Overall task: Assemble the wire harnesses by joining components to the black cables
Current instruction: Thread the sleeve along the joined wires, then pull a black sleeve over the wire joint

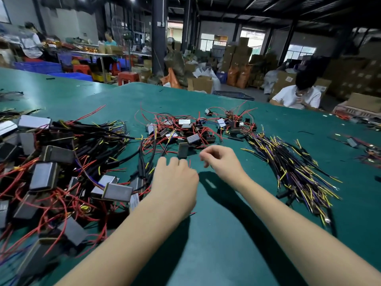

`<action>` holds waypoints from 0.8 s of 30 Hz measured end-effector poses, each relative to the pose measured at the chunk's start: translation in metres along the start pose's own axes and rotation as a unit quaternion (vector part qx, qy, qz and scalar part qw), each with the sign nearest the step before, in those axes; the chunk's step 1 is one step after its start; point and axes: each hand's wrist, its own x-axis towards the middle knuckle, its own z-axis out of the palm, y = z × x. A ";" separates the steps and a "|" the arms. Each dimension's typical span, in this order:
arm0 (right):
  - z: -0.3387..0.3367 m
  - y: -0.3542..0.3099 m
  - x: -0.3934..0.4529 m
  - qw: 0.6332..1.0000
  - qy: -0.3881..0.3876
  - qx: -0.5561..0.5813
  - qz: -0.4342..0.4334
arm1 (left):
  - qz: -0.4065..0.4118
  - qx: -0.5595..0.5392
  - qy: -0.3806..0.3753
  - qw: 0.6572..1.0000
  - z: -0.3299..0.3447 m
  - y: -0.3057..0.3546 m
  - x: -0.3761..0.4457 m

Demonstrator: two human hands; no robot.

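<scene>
My left hand [175,182] hovers palm-down over the green table [216,234], fingers curled under. A thin red wire [192,213] pokes out below its wrist, so it seems to grip that wire. My right hand [222,159] is just to its right, with fingers curled and thumb against fingertips; whether anything is pinched there is too blurred to tell. Just beyond both hands lies a pile of small black components with red wires [185,131]. A bundle of black cables with yellow and purple leads [288,168] lies to the right. A heap of joined harnesses with grey boxes [57,172] fills the left.
A seated person in a white shirt [296,96] works at the table's far right edge. More wire parts [367,149] lie at the right. Cardboard boxes, blue crates [37,67] and red stools stand behind the table.
</scene>
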 end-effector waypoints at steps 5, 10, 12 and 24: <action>-0.045 0.017 -0.029 0.932 -0.017 0.337 0.130 | 0.017 -0.072 -0.047 0.996 0.002 0.015 0.035; -0.073 0.036 -0.045 0.826 -0.044 0.532 0.180 | -0.029 -0.069 -0.063 0.995 0.001 0.005 0.090; -0.077 0.041 -0.045 0.805 -0.021 0.564 0.184 | -0.061 -0.071 -0.025 0.995 0.002 0.003 0.113; -0.073 0.043 -0.040 0.832 0.035 0.508 0.220 | -0.177 -0.224 0.046 0.957 0.048 -0.014 0.160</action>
